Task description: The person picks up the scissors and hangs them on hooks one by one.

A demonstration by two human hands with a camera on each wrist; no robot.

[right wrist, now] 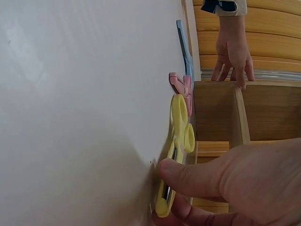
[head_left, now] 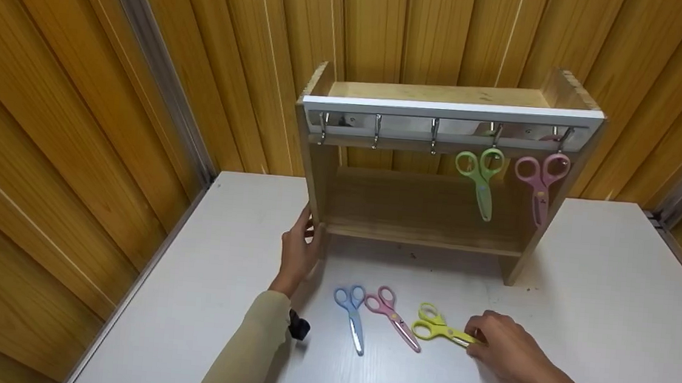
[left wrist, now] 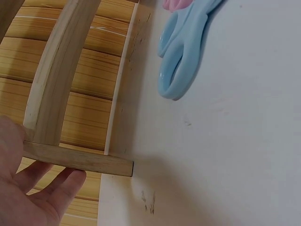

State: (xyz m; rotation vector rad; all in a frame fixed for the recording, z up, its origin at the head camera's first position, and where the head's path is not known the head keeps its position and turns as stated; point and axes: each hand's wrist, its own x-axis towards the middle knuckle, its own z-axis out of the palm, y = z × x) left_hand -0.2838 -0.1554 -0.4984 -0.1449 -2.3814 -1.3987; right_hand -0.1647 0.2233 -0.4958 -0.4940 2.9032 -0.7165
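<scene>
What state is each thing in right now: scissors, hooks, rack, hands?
Yellow scissors: closed, pinched at the blade end by the right hand.
Blue scissors: closed, lying on the table.
Lower pink scissors: closed, lying on the table.
Hooks: two of five carry scissors.
Green scissors: closed, hanging.
Upper pink scissors: closed, hanging.
Wooden rack: upright, held at one side by the left hand.

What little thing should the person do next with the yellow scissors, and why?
Probably raise the yellow scissors, loops first, toward the bare middle hook. The right hand pinches them at the blade end, leaving both loops free, and the green scissors hang by a loop from the hook just beside it.
</scene>
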